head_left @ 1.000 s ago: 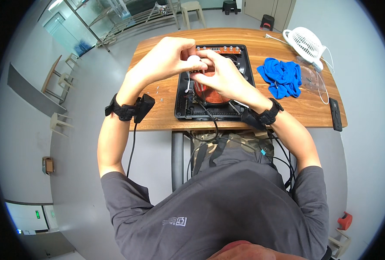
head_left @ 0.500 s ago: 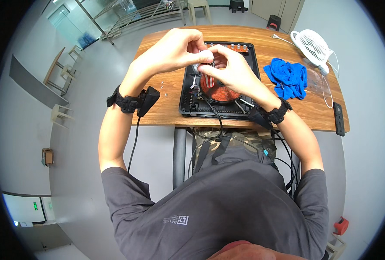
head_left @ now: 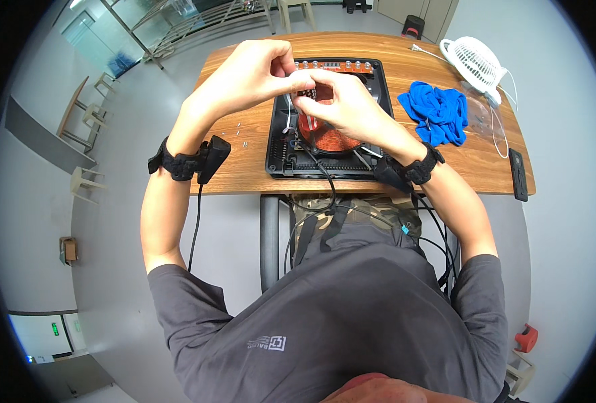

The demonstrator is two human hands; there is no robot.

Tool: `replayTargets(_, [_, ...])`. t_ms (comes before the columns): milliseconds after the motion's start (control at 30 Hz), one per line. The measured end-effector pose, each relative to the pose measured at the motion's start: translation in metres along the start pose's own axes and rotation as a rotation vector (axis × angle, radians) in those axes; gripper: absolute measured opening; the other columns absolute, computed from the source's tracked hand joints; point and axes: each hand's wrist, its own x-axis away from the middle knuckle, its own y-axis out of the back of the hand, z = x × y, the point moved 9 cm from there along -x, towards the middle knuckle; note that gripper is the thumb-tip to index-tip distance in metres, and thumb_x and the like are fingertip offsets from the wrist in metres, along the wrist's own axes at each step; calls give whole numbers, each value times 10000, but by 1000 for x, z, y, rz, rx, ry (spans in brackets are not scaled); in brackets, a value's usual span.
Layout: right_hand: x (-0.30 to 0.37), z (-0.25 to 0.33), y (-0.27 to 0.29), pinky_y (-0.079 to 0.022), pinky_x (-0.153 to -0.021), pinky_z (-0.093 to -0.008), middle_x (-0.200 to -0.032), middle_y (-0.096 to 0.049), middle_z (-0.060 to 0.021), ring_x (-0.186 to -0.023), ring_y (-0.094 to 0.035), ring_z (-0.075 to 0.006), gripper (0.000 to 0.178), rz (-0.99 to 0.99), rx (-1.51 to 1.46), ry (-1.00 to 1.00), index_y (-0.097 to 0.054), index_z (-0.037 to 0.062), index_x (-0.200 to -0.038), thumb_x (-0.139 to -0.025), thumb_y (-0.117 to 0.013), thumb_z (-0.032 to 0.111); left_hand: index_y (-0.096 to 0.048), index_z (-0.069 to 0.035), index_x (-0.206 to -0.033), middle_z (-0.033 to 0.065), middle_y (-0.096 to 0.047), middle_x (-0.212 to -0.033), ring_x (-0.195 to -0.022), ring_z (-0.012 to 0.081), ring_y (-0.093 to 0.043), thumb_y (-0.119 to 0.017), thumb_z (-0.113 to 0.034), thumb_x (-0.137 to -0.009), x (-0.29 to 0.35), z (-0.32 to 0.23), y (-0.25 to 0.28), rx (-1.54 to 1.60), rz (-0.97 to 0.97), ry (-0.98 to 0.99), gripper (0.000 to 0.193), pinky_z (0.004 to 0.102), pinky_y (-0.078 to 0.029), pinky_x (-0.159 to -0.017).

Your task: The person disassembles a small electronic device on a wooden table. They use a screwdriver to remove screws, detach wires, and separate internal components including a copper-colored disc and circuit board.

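Observation:
Both my hands meet over an opened induction cooker, a shallow black plastic housing (head_left: 272, 153). Inside it is a round copper-coloured coil (head_left: 338, 138). My left hand (head_left: 261, 75) is closed in a pinch, its thumb touching my right fingertips. My right hand (head_left: 348, 104) pinches from the other side. Between them shows a small dark part (head_left: 307, 94) with pale dots; a red and white striped ribbon cable (head_left: 309, 122) hangs just below it. My fingers cover most of the part. An orange circuit board (head_left: 358, 66) with round silvery pieces lies along the housing's far edge.
Several tiny pale pieces (head_left: 245, 144) lie on the wooden table (head_left: 224, 171) left of the housing. To the right are a crumpled blue cloth (head_left: 435, 113), a white fan (head_left: 474, 64) and a flat black bar (head_left: 518, 174). Black cables (head_left: 328, 178) run from the housing's near side.
The whole view has shifted slightly, so everything on the table sits a little further left and up. My hands keep nearly the same pinching pose over the housing.

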Motion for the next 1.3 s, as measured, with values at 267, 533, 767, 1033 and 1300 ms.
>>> replayTargets(267, [5,-1,-1,-550,-740,-335,-823,-719,-107,-761,-698,-165,334,7,51,12,-672,-20,-1038,-895,-715,278,-752,-28,-1073,-4,-612,-875,-739,59,-583,-785,-178,-918,3,-15,-4,114,64,-187,218,232,-484,-658])
replayTargets(533, [7,-12,-3,-555,-722,-273,-841,-718,-56,-747,-694,-104,467,-28,-128,-53,-650,-26,-1188,-895,-802,304,-715,-11,-922,81,-722,-830,-759,152,-686,-861,-245,-847,-5,-23,1,145,52,-77,286,301,-554,-691])
replayTargets(767, [7,-6,3,-574,-820,-283,-979,-728,-88,-874,-710,-131,487,-55,98,-38,-678,-1,-1178,-833,-862,290,-669,7,-845,116,-691,-771,-712,178,-670,-861,-342,-831,-6,-19,3,24,44,-54,399,315,-529,-653])
replayTargets(1033, [8,11,0,-589,-844,-322,-977,-724,-106,-895,-725,-158,439,-8,192,38,-674,-13,-1166,-851,-818,258,-711,7,-953,95,-678,-816,-712,174,-638,-812,-330,-881,1,-28,7,58,67,-177,359,305,-535,-665])
replayTargets(1300, [8,-7,-1,-565,-853,-330,-967,-710,-115,-897,-711,-168,497,-28,0,9,-664,-18,-1174,-836,-826,308,-730,-13,-1005,94,-704,-858,-763,167,-675,-811,-275,-878,-3,-26,3,116,80,-173,302,307,-553,-692])
